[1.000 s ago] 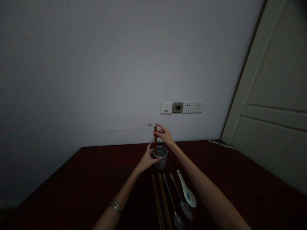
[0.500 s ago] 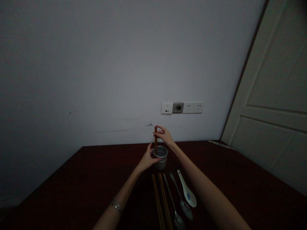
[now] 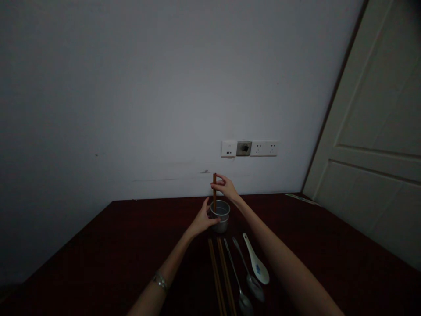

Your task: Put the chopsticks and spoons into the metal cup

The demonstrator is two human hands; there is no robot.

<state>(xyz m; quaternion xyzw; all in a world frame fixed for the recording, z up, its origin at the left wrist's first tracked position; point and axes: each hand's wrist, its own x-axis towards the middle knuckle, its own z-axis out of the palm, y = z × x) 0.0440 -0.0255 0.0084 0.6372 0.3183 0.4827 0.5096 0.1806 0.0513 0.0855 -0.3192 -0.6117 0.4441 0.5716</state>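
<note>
Cup of grey metal, round and open-topped (image 3: 223,225), stands mouth up at lower centre of frame on a dark red table (image 3: 138,237). Left hand (image 3: 200,220) curls about its left side, thumb across the front near the rim, other fingers behind and partly hidden. Right hand (image 3: 225,186), above the cup, pinches slim reddish-brown wooden chopsticks (image 3: 215,197) near their upper end between thumb and fingers; sticks overlap, count uncertain, likely a pair. They reach into the cup at the left of its mouth; lower tips hidden by the near wall, contact with the bottom not determinable. Risks (judgement): a pinch loosened while the tips lack support could let the sticks slide or splay along the rim; hard leaning on the left lip, with a slack left hand, could tip the cup. Low sweep of the right forearm (image 3: 279,250) could nudge the white ceramic spoon (image 3: 261,272) at lower right. Orientation: chopsticks' long axis nearly vertical in frame, tops toward the upper edge, tips down into the cup. By contrast, a left brown wooden chopstick pair (image 3: 212,252), a right brown wooden chopstick pair (image 3: 222,256), a slim-handled silvery metal spoon (image 3: 245,303) and a broader silvery metal spoon (image 3: 255,289) lie flat below, axes running toward the bottom edge.
</note>
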